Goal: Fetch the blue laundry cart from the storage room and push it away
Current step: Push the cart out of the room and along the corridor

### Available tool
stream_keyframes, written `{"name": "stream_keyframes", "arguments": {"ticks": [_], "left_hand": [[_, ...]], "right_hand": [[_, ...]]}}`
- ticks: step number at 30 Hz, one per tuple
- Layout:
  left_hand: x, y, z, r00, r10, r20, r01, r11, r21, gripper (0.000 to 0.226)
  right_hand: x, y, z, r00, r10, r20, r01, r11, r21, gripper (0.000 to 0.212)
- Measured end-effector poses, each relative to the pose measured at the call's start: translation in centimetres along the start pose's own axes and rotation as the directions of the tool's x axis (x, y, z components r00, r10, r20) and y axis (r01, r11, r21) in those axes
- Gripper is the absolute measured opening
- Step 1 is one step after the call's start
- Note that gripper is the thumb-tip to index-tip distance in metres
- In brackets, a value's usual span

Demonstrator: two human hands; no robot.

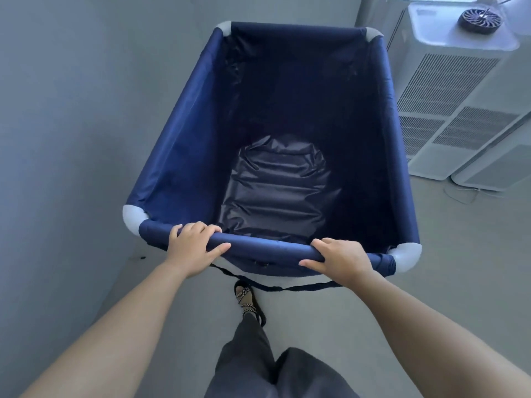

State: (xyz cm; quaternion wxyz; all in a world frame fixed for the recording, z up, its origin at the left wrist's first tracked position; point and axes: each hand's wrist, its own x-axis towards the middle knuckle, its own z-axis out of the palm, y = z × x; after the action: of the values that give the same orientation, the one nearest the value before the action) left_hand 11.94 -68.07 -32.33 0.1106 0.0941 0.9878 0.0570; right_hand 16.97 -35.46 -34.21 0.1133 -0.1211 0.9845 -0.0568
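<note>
The blue laundry cart fills the middle of the view, a deep navy fabric bin with grey corner joints. Its inside holds nothing but wrinkled lining. My left hand is wrapped around the near top rail toward its left end. My right hand grips the same rail toward its right end. Both arms stretch forward from the bottom corners. A dark strap hangs loose below the near rail.
A grey wall runs close along the cart's left side. White vented appliances stand to the right, with a small round fan on top of one and a thin cable on the floor beside them. My sandalled foot steps on the grey floor behind the cart.
</note>
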Motion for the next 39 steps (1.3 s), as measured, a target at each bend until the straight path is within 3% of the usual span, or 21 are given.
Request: {"name": "stream_keyframes", "arguments": {"ticks": [7,12,17,23,27,32,39], "left_hand": [[-3.8,-0.3,1.3,1.000,0.014,0.014,-0.016,0.993,0.116,0.043],[-3.3,0.1,1.4,1.000,0.015,0.024,-0.017,0.994,0.104,0.042],[0.0,-0.8,0.1,0.980,0.153,0.131,-0.173,0.971,0.166,0.046],[5.7,-1.6,-0.4,0.920,0.304,0.247,-0.343,0.930,0.133,0.049],[8.8,-1.5,-0.6,0.924,0.349,0.154,-0.374,0.908,0.190,0.051],[13.4,-1.1,-1.9,0.918,0.395,0.006,-0.393,0.910,0.131,0.049],[20.4,-1.2,-3.8,0.921,0.388,-0.035,-0.381,0.915,0.133,0.044]], "right_hand": [[-2.8,-1.3,1.1,0.999,-0.035,-0.022,0.035,0.999,0.013,0.061],[-1.8,-0.2,0.5,0.997,-0.030,-0.073,0.029,1.000,-0.009,0.064],[0.2,1.1,-0.3,0.987,0.034,-0.160,-0.027,0.999,0.043,0.060],[3.7,2.9,-1.3,0.964,0.039,-0.264,-0.049,0.998,-0.029,0.055],[7.3,4.4,-2.1,0.953,0.030,-0.300,-0.045,0.998,-0.042,0.052],[12.7,6.5,-3.6,0.946,0.031,-0.323,-0.052,0.997,-0.058,0.052],[20.1,9.0,-5.8,0.935,0.009,-0.356,-0.053,0.992,-0.112,0.052]]}}
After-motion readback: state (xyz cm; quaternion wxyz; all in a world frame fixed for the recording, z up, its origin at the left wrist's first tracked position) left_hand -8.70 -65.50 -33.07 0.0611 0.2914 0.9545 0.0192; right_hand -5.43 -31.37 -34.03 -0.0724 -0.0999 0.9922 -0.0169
